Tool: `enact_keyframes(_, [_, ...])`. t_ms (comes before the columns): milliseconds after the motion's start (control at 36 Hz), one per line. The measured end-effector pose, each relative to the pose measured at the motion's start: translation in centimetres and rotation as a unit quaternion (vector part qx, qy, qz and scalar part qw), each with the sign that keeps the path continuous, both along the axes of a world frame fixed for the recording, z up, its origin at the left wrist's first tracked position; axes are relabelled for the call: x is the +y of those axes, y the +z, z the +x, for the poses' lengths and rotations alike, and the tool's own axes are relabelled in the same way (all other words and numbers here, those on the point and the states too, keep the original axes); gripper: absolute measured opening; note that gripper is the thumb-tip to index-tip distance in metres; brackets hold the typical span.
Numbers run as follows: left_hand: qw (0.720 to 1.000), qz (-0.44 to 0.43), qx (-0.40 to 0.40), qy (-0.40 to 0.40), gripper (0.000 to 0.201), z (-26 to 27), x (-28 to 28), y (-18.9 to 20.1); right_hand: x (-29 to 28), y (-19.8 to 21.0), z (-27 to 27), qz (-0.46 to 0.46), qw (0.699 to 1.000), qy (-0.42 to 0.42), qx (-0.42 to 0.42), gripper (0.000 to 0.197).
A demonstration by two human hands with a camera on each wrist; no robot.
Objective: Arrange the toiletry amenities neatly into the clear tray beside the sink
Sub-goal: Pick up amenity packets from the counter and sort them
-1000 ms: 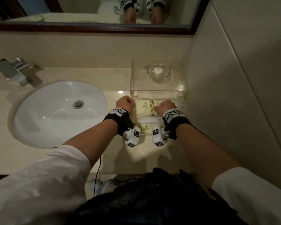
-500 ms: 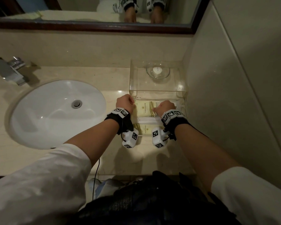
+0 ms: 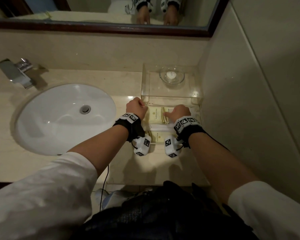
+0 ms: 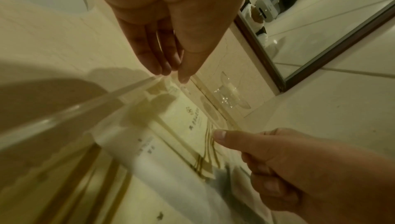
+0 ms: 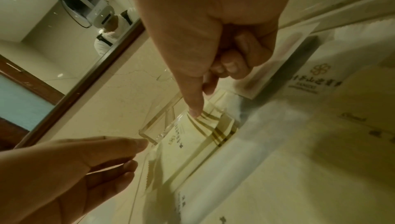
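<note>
clear tray [image 3: 170, 99], left hand [image 3: 135, 108] straight-fingered, right hand [image 3: 180, 112] thumb-pressing

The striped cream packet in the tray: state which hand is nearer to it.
Right. The right hand has its forefinger on the striped cream packet; the left hand is at the tray's left wall.

Tray [image 3: 197, 116]: clear acrylic, on the counter right of the sink.
Packets [image 3: 157, 116]: cream, gold-striped sachets lying flat inside.

Probably hotel bathroom: sink [image 3: 64, 118], mirror [image 3: 100, 9].
</note>
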State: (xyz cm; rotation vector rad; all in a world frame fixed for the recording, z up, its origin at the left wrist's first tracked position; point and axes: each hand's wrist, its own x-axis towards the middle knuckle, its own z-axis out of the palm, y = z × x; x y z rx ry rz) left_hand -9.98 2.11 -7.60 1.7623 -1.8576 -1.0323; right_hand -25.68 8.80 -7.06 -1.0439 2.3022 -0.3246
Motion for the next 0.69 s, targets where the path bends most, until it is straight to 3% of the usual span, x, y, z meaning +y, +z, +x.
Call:
enact_keyframes(83, [1.0,-0.007,0.019,0.016,0.006,0.2,-0.1,0.6,-0.1,0.8,-0.1,-0.02,1.0,-0.005,-0.009,0.05])
enact_keyframes(222, [0.998,0.012,0.047,0.036,0.005,1.4,-0.7,1.2,-0.8,2.3,0.4,-0.083,0.996,0.001,-0.028,0.047])
enact_keyframes(389, [0.992,0.036,0.095,0.071,0.017,4.3,-0.6,2.1,-1.4,3.8,3.3,-0.149,0.985,0.016,-0.086,0.043])
enact_keyframes(694, [0.981,0.041,0.129,0.142,0.025,12.8,-0.6,3.4,-4.1,5.7,11.6,-0.183,0.971,0.103,-0.118,0.04])
